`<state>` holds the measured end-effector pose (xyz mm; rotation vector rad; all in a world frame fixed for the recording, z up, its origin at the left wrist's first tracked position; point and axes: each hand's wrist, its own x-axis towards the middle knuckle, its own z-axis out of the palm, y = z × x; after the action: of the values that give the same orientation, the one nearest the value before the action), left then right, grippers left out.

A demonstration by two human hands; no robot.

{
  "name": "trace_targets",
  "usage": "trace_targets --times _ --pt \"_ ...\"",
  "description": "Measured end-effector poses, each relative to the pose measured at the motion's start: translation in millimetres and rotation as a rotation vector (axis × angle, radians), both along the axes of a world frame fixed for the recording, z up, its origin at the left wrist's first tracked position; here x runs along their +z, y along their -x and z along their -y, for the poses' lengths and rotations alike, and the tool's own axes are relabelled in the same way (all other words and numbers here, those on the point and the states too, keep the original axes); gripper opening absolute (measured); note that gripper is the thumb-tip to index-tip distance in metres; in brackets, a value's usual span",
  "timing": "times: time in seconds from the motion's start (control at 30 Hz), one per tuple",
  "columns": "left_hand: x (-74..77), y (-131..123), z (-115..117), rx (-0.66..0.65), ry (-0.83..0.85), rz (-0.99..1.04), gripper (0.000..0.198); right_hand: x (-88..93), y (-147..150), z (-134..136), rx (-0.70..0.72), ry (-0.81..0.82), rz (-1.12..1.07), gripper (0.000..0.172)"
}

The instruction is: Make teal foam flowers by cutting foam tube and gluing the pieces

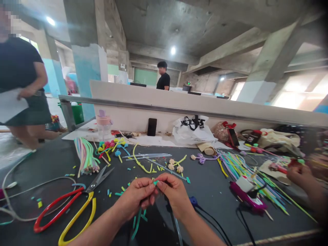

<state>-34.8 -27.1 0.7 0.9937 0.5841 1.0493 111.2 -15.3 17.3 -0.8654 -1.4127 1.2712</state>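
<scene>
My left hand [141, 192] and my right hand [171, 190] meet over the dark table, fingertips pinched together on a small green piece [155, 183]. It looks like a bit of pipe cleaner; most of it is hidden by my fingers. Under my hands lie longer green pipe cleaner lengths [137, 223]. Short yellow and teal snippets are scattered around my left hand. Large scissors [92, 193] with one red and one yellow handle rest to the left, blades apart. Beyond my hands are peach pipe cleaner flowers [176, 166] and a bent yellow-green stem [140, 164].
A bundle of pastel pipe cleaners [85, 155] lies at left, a loose pile [256, 174] at right. A purple glue gun-like device [248, 196] with cables sits right. A phone [152, 127], bottle [104, 123] and white bag [192, 130] line the back. A co-worker's hand [299, 174] works at far right.
</scene>
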Motion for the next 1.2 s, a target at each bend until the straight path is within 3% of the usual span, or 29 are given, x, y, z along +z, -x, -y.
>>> trace_targets --times 0.17,0.53,0.83,1.2 --pt "-2.5 -1 1 -0.04 0.028 0.041 0.027 -1.7 3 -1 -0.003 -0.011 -0.05 0.013" --pt "-6.2 -2 0 -0.023 0.024 0.01 0.028 -4.2 13 2 0.056 0.152 -0.221 0.019" --pt "4.8 6 -4 0.163 -0.16 -0.239 0.029 0.2 9 -3 -0.099 0.098 -0.086 0.018" --pt "-2.1 -4 -3 0.3 -0.228 -0.428 0.032 -7.1 13 -4 -0.237 -0.023 0.07 0.021"
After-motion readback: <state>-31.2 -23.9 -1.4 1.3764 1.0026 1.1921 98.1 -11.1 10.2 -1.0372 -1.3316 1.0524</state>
